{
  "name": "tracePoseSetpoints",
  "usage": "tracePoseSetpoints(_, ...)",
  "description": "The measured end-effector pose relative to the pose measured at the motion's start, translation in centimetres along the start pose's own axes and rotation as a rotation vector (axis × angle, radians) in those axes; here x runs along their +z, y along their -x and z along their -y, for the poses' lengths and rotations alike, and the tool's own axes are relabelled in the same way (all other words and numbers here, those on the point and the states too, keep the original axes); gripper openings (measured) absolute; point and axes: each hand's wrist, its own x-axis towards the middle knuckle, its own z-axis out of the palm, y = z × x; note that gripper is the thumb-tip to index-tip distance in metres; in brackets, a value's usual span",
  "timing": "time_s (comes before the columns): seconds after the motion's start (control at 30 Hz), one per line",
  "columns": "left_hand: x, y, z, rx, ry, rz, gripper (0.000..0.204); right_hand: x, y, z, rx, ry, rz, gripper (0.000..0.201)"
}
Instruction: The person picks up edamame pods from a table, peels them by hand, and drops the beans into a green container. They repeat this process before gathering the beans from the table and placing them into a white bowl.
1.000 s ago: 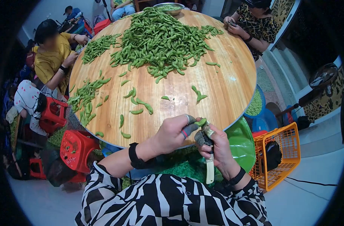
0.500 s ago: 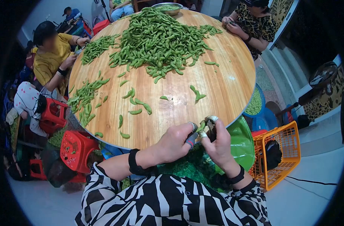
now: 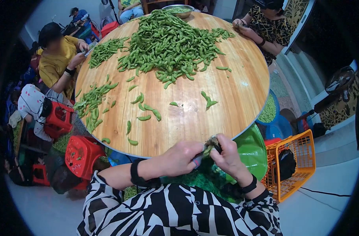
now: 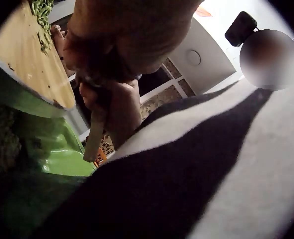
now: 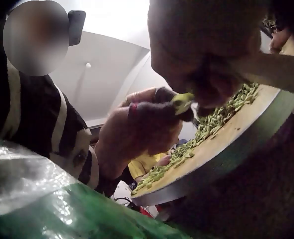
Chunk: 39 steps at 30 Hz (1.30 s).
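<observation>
Hands (image 3: 205, 155) beside round wooden table (image 3: 230, 98), white floor (image 3: 333, 204) below.

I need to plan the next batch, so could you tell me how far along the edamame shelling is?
Done: shelled beans fill the blue tub beside the round table.
In hand: the left hand and right hand pinch one edamame pod over the green bag.
Left: most of it, a big pod pile plus loose pods.
</observation>
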Motion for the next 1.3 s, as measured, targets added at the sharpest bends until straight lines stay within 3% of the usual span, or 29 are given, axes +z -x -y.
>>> tracePoseSetpoints(0.07, -2.2, 0.8, 0.6, -0.008, -0.153, -0.007, 0.019, -0.9, 0.5, 0.3, 0.058, -0.037, 0.068, 0.016)
tracePoseSetpoints(0.13, -5.4, 1.5, 2.1, -0.057, -0.525, -0.022, 0.025, -1.5, 1.0, 0.1, 0.042, -0.170, 0.316, 0.016)
tracePoseSetpoints(0.17, -6.8, 1.3, 3.0, -0.099, -0.744, -0.032, 0.027, -2.1, 0.9, 1.0, 0.074, -0.080, 0.427, 0.018)
tracePoseSetpoints(0.3, -7.8, -2.5, 5.4, 0.042, -0.808, -0.156, 0.023, -1.0, 0.9, 0.1, -0.103, -0.010, 0.335, 0.018)
tracePoseSetpoints(0.37, -5.8, -6.2, 6.0, -0.122, -0.489, -0.124, 0.019, -0.8, 0.8, 0.0, -0.006, -0.009, 0.263, 0.017)
tracePoseSetpoints(0.4, -5.0, -8.3, 6.4, -0.149, -0.463, -0.110, 0.023, -0.8, 0.8, 0.4, -0.008, 0.000, 0.265, 0.017)
tracePoseSetpoints(0.47, -2.9, -11.1, 7.4, -0.190, -0.465, -0.183, 0.024, -0.8, 0.8, 1.3, 0.356, -0.455, 0.171, 0.016)
tracePoseSetpoints(0.53, -1.3, -12.8, 8.8, -0.237, -0.492, -0.259, 0.023, -1.6, 0.8, 1.0, 0.425, -0.494, 0.154, 0.021)
tracePoseSetpoints(0.6, -1.0, -13.6, 9.5, -0.245, -0.438, -0.262, 0.022, -2.3, 1.0, -0.1, 0.540, -0.723, 0.072, 0.028)
tracePoseSetpoints(0.73, -1.2, -12.7, 9.3, -0.266, -0.293, -0.303, 0.020, -2.1, 0.5, -0.3, 0.542, -0.821, -0.075, 0.034)
tracePoseSetpoints(0.87, -2.0, -10.1, 7.5, -0.232, -0.124, -0.236, 0.018, -1.4, -0.6, -0.5, 0.509, -0.841, -0.159, 0.035)
tracePoseSetpoints(0.93, -1.6, -8.5, 6.5, -0.311, 0.456, -0.173, 0.016, -1.0, -0.8, -0.7, 0.456, -0.869, -0.165, 0.035)
tracePoseSetpoints(0.97, -1.6, -7.8, 5.3, -0.378, 0.606, -0.157, 0.014, -1.0, -0.9, -0.5, 0.453, -0.904, -0.121, 0.035)
tracePoseSetpoints(1.07, -2.0, -6.1, 3.1, -0.405, 0.703, -0.080, 0.013, -0.9, -0.8, 0.3, 0.451, -0.971, -0.035, 0.038)
tracePoseSetpoints(1.3, -1.6, -4.8, 3.6, -0.370, 0.741, -0.124, 0.010, -0.3, -0.5, 2.0, 0.443, -1.048, -0.009, 0.043)
